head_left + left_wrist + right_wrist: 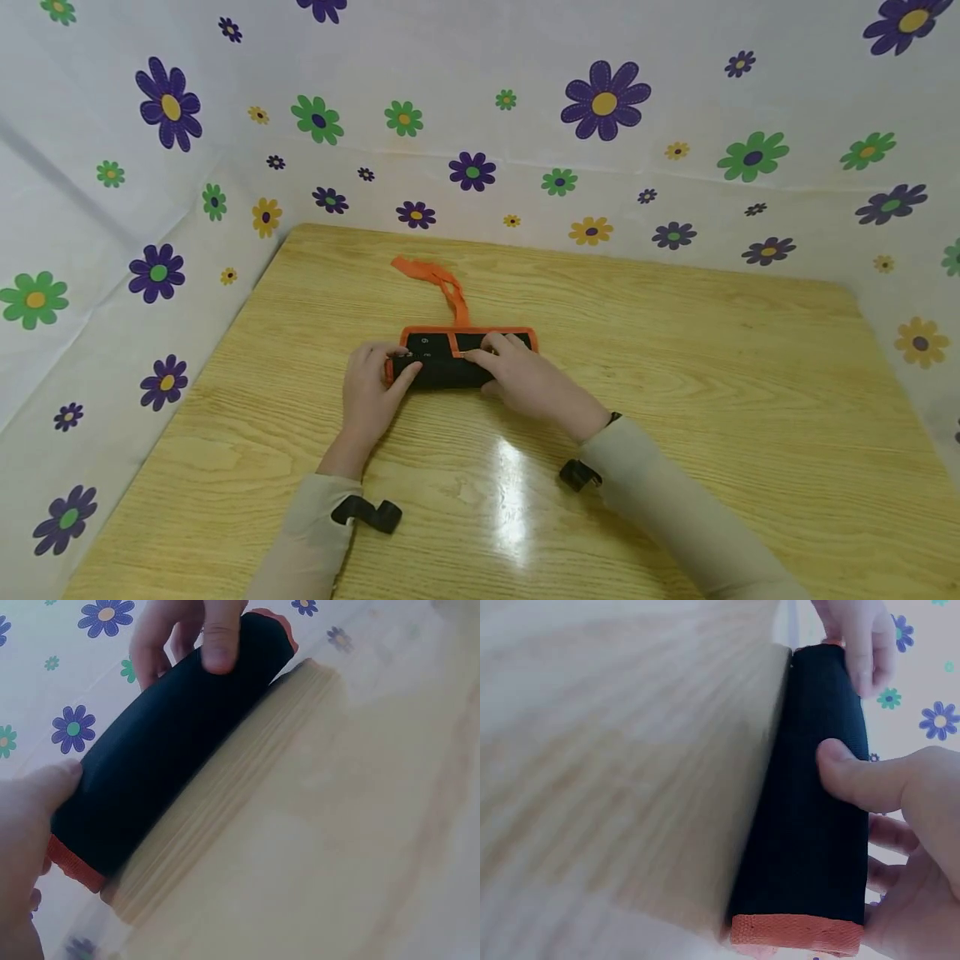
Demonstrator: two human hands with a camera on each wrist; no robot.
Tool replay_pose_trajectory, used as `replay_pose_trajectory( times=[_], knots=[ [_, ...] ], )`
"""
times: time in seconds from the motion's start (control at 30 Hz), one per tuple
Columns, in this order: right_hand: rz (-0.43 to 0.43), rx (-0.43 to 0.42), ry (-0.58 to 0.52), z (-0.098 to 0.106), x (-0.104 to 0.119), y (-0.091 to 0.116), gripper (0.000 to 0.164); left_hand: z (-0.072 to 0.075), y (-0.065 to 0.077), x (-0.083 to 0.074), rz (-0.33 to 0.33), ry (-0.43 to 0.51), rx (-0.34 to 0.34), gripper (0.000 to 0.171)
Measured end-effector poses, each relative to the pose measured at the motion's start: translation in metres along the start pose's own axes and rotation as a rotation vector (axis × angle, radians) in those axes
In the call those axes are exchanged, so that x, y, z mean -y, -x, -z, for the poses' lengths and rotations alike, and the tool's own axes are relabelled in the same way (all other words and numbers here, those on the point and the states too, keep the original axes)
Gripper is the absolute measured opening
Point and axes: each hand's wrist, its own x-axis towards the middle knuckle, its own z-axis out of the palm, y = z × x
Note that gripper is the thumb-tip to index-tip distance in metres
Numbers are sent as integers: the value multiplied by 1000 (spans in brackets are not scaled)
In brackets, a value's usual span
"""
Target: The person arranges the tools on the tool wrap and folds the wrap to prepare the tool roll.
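A black fabric roll-up pouch (442,374) with orange edging lies partly rolled on the table, a few small white marks on its flat far part. My left hand (372,385) holds its left end, thumb on the near rolled side and fingers over the far side. Toward the right end, my right hand (525,379) grips the roll the same way. An orange strap (459,304) trails from the far edge. In the left wrist view the black roll (165,742) shows thumbs pressed on it; the right wrist view shows its orange-trimmed end (799,932). What lies inside is hidden.
The pouch rests on a light wood-grain table (712,400), with a bright glare patch near its front. A white flower-print cloth (525,50) stands behind and along the sides. Black bands with small dark devices sit on both wrists.
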Motion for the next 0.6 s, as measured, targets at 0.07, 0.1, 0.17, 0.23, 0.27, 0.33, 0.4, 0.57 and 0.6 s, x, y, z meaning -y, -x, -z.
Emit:
replay_pose_trajectory(
  times=[0.07, 0.1, 0.17, 0.23, 0.27, 0.33, 0.4, 0.57, 0.6],
  knots=[
    [-8, 3, 13, 1, -1, -2, 47, 0, -1, 1, -53, -34, -74, 25],
    [-13, 7, 28, 2, -1, -3, 46, 0, -2, 1, -80, -44, -105, 25],
    [-13, 13, 74, 3, -2, -5, 47, 1, -3, 0, -135, -61, -144, 22],
    [-20, 24, 114, 3, -3, -7, 48, 1, -4, 0, -176, -70, -168, 18],
    [-29, 28, 119, 3, -4, -8, 50, 2, -4, 0, -188, -75, -173, 16],
    [-58, 30, 110, 3, -5, -10, 52, 2, -4, 0, -203, -75, -168, 14],
    [-86, 19, 81, 1, -7, -12, 49, 2, -4, 0, -206, -76, -145, 13],
    [-124, -3, 12, -2, -10, -17, 32, 2, -2, -1, -167, -79, -74, 24],
    [-127, -5, 10, -2, -10, -17, 30, 2, -1, -1, -153, -79, -59, 26]
  ],
)
